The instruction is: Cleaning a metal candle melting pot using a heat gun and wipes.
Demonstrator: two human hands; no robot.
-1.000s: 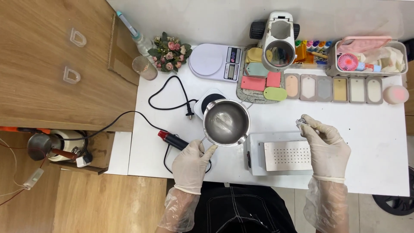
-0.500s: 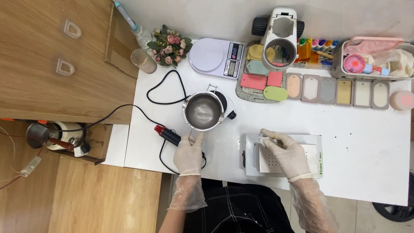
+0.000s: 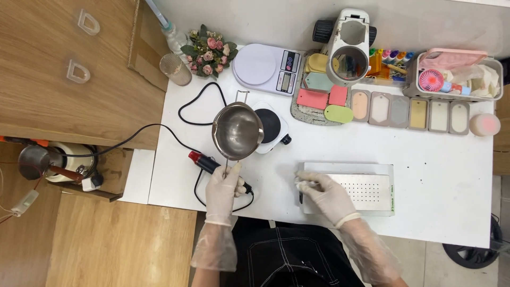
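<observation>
A white table carries everything. At 5 o'clock lies a perforated metal box; the gloved right hand rests on its left end, fingers pinched on something small and white. At centre, a steel pot hangs just left of a small hotplate, at 9 o'clock from it. The gloved left hand grips the pot's handle.

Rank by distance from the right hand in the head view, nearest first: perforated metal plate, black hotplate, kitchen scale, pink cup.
From the right hand:
1. Perforated metal plate: under its fingers.
2. Black hotplate: up and left, mid-table.
3. Kitchen scale: back edge, left of centre.
4. Pink cup: far right.
</observation>
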